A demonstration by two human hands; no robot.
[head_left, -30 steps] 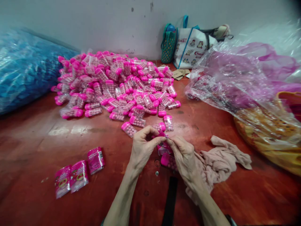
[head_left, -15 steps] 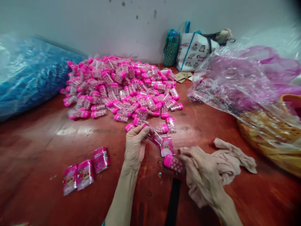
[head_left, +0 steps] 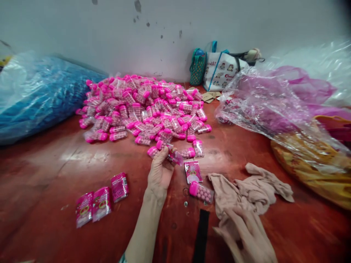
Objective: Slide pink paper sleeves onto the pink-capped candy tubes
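My left hand [head_left: 160, 170] pinches a pink printed packet [head_left: 174, 155] just in front of the heap of pink-capped containers [head_left: 137, 106]. Below and to the right, a pink packet [head_left: 193, 171] lies flat, with a pink-capped container of pink balls [head_left: 201, 192] beside it. My right hand [head_left: 244, 232], slightly blurred, rests on the lower part of a beige cloth [head_left: 246, 191], its fingers apart. Three pink packets lie at the left, one [head_left: 120, 187] a little apart from the other two [head_left: 101, 204].
Blue items in a clear plastic bag [head_left: 44, 98] fill the left side. A white bag [head_left: 222, 71] and a green bottle pouch [head_left: 197, 67] stand by the wall. Clear and purple plastic [head_left: 276, 98] covers part of a yellow bundle [head_left: 304, 170] at the right. A black strip [head_left: 201, 235] lies in front.
My right hand has moved down, away from the pink-capped container and onto the cloth's lower part. My left hand still holds its packet, now turned slightly. The view has tilted up a little.
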